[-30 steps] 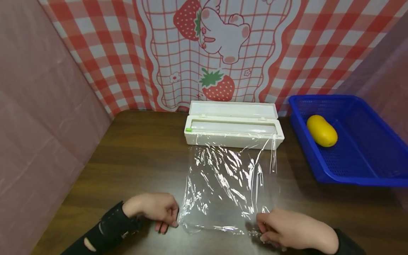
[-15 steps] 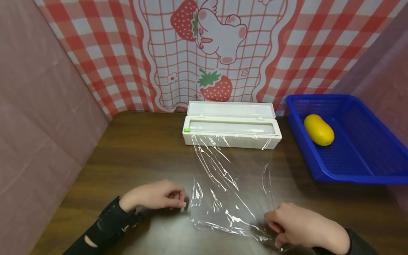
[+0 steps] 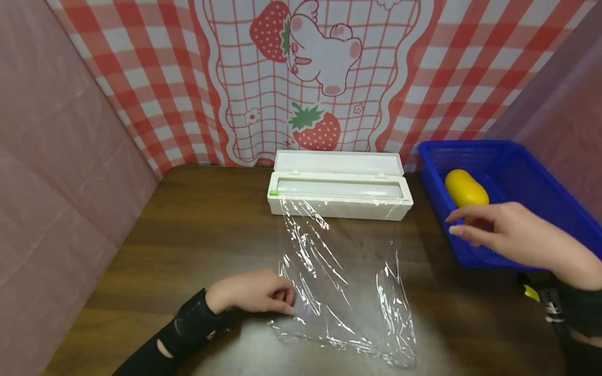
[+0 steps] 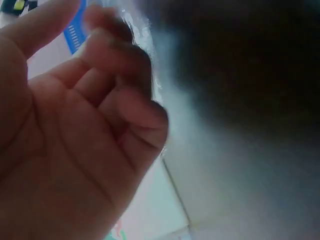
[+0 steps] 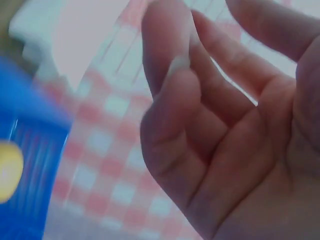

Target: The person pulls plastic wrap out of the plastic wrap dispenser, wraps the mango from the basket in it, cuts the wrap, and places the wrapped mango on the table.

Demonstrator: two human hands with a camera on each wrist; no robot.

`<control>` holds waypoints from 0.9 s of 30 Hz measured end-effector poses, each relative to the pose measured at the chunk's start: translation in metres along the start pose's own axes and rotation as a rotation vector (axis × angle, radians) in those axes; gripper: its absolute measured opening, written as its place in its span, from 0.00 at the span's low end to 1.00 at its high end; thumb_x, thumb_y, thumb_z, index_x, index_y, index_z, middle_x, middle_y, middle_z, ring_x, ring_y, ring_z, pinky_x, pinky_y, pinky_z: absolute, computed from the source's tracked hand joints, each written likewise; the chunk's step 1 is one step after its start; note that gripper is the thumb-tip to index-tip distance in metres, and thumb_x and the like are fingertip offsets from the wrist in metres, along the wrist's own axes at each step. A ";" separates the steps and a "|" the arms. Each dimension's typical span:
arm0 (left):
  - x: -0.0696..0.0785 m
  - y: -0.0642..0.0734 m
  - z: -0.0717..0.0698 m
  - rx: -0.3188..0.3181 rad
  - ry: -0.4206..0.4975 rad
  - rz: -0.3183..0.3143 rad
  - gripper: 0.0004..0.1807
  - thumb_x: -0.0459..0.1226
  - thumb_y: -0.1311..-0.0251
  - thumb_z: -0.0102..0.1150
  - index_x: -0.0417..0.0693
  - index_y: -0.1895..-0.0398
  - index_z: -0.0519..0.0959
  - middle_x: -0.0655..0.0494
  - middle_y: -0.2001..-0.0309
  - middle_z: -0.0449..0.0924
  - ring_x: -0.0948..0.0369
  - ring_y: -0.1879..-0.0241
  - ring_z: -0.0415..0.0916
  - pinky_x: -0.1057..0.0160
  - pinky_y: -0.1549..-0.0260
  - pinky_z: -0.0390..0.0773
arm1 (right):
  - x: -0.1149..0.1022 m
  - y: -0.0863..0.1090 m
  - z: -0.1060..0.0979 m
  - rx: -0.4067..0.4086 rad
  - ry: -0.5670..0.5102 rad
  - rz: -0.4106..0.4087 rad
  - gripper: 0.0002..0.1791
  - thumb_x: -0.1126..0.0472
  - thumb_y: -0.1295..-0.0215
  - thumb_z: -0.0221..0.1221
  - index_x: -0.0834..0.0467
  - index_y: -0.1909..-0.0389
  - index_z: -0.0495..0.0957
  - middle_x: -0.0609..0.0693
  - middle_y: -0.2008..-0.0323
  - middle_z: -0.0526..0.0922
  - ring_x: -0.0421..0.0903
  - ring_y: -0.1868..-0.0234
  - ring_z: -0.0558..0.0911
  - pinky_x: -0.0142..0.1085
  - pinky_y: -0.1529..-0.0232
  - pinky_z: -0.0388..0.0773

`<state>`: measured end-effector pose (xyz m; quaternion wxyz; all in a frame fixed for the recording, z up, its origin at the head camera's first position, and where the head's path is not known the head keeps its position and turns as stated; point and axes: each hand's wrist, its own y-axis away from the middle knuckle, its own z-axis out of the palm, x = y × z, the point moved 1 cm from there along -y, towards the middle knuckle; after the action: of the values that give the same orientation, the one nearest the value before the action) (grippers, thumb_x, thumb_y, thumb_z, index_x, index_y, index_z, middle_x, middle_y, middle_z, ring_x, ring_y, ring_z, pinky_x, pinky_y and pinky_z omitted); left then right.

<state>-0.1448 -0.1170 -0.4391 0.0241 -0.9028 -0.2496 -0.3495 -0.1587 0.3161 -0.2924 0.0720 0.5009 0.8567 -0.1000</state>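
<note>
A sheet of plastic wrap [image 3: 343,292] stretches across the table from the white dispenser box [image 3: 340,209], whose lid [image 3: 337,163] stands up. My left hand [image 3: 251,292] rests with loosely bent fingers at the sheet's left edge, its thumb overlapping the film. In the left wrist view the bent fingers [image 4: 135,112] hide the contact, and no pinch shows. My right hand [image 3: 522,235], fingers relaxed and holding nothing, hovers over the near left side of the blue basket [image 3: 431,180]. Inside lies a smooth yellow oblong fruit [image 3: 465,188], partly hidden behind that hand.
Brown wooden tabletop [image 3: 202,224] lies around the box and film. A red-and-white checked cloth [image 3: 183,94] hangs behind it, with pink cloth [image 3: 61,198] at the left side. A green slider [image 3: 274,192] sits at the box's left end.
My right hand has let go of the film's near right corner and moved up and right to the basket. The left hand has shifted right onto the film's edge. The film now lies slacker.
</note>
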 end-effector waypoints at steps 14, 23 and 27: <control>0.000 0.002 0.000 -0.054 -0.024 -0.062 0.10 0.52 0.45 0.57 0.60 0.70 0.71 0.69 0.81 0.68 0.71 0.80 0.65 0.72 0.78 0.67 | 0.134 -0.074 -0.005 -0.213 0.028 0.281 0.34 0.37 0.35 0.45 0.66 0.48 0.71 0.59 0.64 0.79 0.51 0.65 0.76 0.50 0.66 0.71; 0.001 0.003 0.000 -0.059 -0.049 -0.063 0.10 0.54 0.41 0.52 0.61 0.69 0.71 0.69 0.79 0.68 0.70 0.79 0.65 0.72 0.77 0.67 | 0.163 -0.092 0.022 -0.266 -0.002 0.297 0.40 0.37 0.37 0.49 0.70 0.42 0.64 0.79 0.48 0.64 0.70 0.53 0.68 0.62 0.57 0.66; 0.004 0.005 0.001 -0.080 -0.040 -0.069 0.11 0.55 0.41 0.52 0.62 0.68 0.70 0.69 0.77 0.69 0.71 0.77 0.66 0.72 0.75 0.68 | 0.175 -0.090 0.032 -0.372 -0.038 0.369 0.48 0.37 0.40 0.52 0.75 0.38 0.53 0.83 0.48 0.58 0.72 0.54 0.67 0.60 0.58 0.68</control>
<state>-0.1393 -0.1190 -0.4360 -0.0291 -0.9007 -0.2668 -0.3415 -0.3219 0.4129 -0.3538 0.1958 0.6247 0.7531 0.0649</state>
